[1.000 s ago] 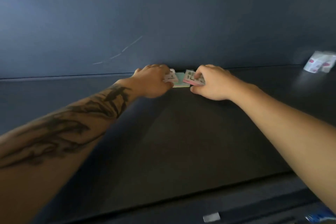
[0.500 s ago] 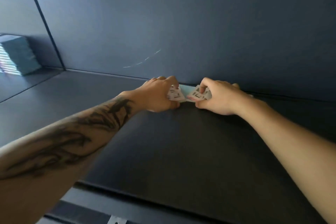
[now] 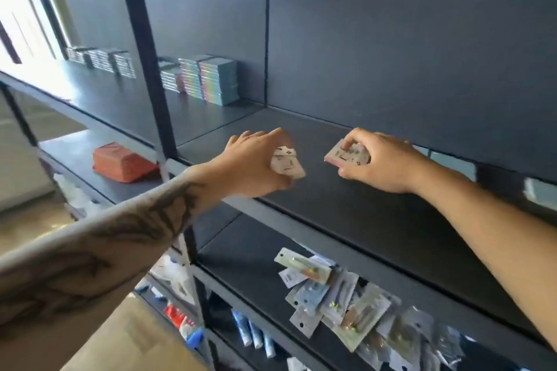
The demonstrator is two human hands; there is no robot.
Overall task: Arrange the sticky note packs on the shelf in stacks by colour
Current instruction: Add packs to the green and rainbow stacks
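Above the shelf [image 3: 346, 205], my left hand [image 3: 250, 159] and right hand [image 3: 382, 159] each pinch one sticky note pack — light, stiff, film-slick — by its edges.

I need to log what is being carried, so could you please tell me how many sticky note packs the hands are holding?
2. One pack is gripped in the left hand, the other pack in the right hand, both above the dark shelf. More could be hidden under the fingers.
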